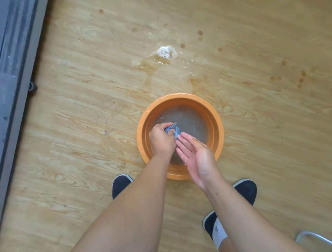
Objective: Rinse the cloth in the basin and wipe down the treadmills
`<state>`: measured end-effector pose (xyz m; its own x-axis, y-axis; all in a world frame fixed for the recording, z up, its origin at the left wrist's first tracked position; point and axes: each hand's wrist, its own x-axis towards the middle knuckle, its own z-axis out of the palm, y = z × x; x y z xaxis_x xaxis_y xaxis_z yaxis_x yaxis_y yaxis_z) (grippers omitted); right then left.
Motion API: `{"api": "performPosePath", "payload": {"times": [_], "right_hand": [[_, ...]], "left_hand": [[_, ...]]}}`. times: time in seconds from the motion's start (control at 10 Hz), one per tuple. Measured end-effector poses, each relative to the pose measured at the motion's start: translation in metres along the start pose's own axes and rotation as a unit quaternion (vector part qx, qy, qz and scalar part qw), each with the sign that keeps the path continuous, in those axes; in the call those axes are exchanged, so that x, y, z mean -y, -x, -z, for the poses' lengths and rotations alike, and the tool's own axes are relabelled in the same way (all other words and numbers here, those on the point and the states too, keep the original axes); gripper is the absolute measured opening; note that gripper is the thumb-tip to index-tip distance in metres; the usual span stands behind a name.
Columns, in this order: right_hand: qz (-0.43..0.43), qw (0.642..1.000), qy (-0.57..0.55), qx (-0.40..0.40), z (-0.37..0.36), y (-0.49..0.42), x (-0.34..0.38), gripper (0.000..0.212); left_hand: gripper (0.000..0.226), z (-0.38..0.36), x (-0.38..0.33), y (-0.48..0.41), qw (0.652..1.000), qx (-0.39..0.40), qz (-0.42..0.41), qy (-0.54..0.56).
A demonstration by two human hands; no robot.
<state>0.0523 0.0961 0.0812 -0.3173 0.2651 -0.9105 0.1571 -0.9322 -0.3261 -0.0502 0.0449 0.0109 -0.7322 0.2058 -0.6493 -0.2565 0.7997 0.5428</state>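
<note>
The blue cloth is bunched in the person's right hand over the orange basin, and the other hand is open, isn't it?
Wrong hand. The head view shows the blue cloth bunched in the left hand over the orange basin; the right hand is the open one.

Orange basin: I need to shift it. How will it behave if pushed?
The round orange plastic basin holds cloudy water, so it is probably heavy and apt to slosh. Wet wood-pattern floor beyond it suggests it might slide easily.
</note>
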Motion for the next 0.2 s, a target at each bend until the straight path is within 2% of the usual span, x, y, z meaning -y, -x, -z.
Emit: {"api": "performPosePath", "payload": {"times": [0.2], "right_hand": [[0.018, 0.989, 0.145, -0.040, 0.007, 0.025, 0.024, 0.030]], "left_hand": [[0.041, 0.010, -0.010, 0.030, 0.995, 0.102, 0.023, 0.007]]}}
